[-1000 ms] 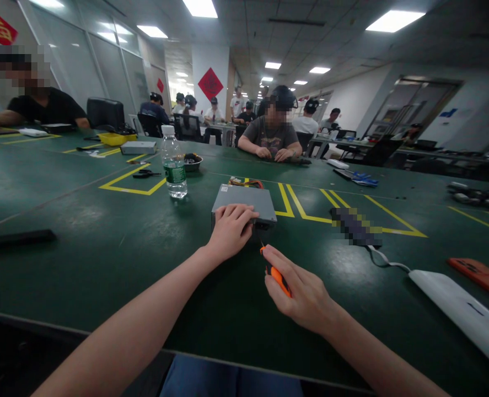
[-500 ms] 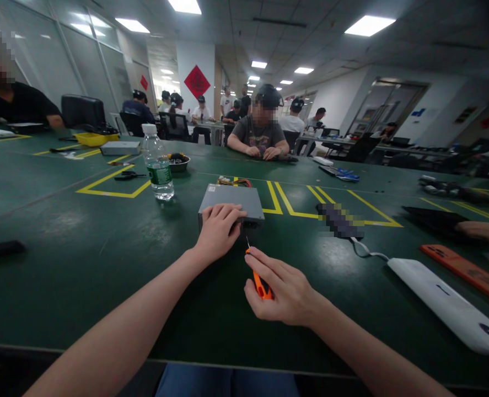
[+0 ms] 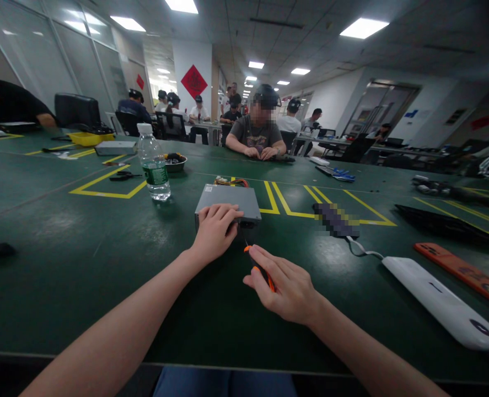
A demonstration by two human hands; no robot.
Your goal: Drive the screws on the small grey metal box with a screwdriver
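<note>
A grey metal computer power supply point(image 3: 231, 197) lies on the green table in front of me, with a bundle of coloured cables point(image 3: 231, 182) at its far side. My left hand point(image 3: 216, 229) grips its near left part, fingers over the top and thumb by the near face. My right hand point(image 3: 283, 284) is closed around the orange and black handle of a screwdriver point(image 3: 264, 273). The thin shaft points up and left, toward the near face of the power supply below my left fingers. Whether its tip touches anything I cannot tell.
A water bottle point(image 3: 155, 171) and a metal bowl point(image 3: 175, 162) stand to the left. At right lie a phone point(image 3: 336, 220) cabled to a white power bank point(image 3: 445, 303), and an orange phone case point(image 3: 461, 273). Across the table sits a person point(image 3: 261, 129).
The screwdriver handle has turned in my right hand, and those fingers have shifted. My left hand stays on the power supply. Another person's hand at the right edge has left the view.
</note>
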